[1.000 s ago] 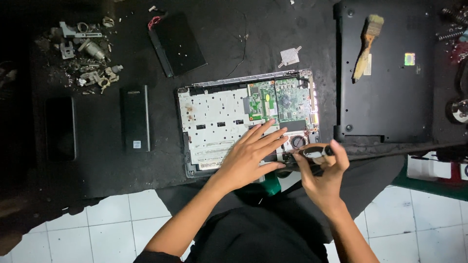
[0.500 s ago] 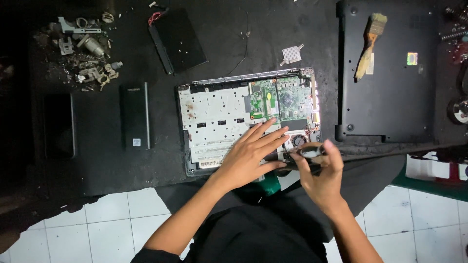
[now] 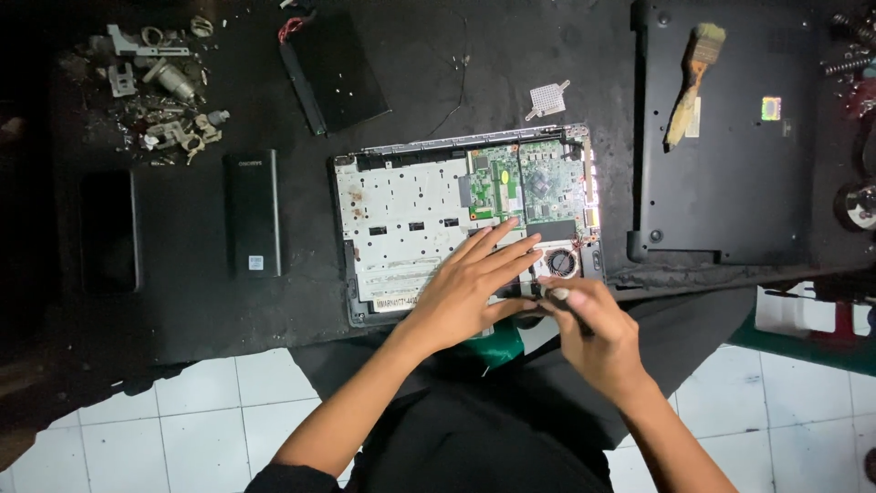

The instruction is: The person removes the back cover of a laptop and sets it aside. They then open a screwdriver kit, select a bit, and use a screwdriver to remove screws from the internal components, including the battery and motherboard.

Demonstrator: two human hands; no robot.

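Head view: the opened laptop base (image 3: pixel 429 224) lies on the dark table (image 3: pixel 182 319), its near edge at the table's front. The left hand (image 3: pixel 470 288) rests flat, fingers spread, pressing it down. The right hand (image 3: pixel 593 333) pinches a small dark tool or part – which, I cannot tell – beside the cooling fan (image 3: pixel 560 262). Steady downward pressure and small, careful motions near the circuit board (image 3: pixel 534 183) seem wise – no prying

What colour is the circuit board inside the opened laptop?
Green; the board shows best in the head view.
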